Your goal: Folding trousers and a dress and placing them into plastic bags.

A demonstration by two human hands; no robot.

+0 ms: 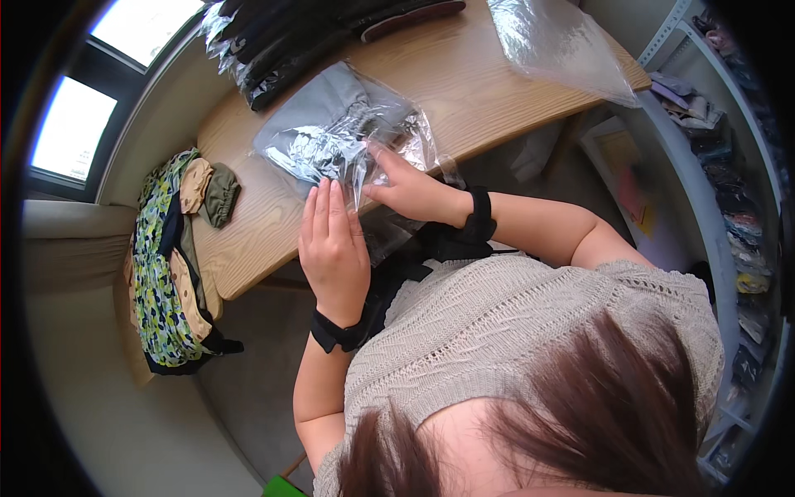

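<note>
A folded grey garment (329, 99) with a gathered cuff lies in a clear plastic bag (310, 149) on the wooden table (484, 99). My left hand (335, 248) is at the bag's near edge, its fingers straight and side by side; a peak of creased film rises beside its thumb, and whether it pinches the film is hidden. From the right, my right hand (416, 186) rests on the bag, index finger and thumb spread apart over the shiny film. Both wrists wear black bands.
Dark bagged garments (292, 50) are piled at the table's far side. A clear plastic sheet or bag (559, 50) overhangs the right corner. Patterned, tan and olive clothes (161, 267) drape over the left end. A metal shelf rack (714, 155) with packed clothing stands right.
</note>
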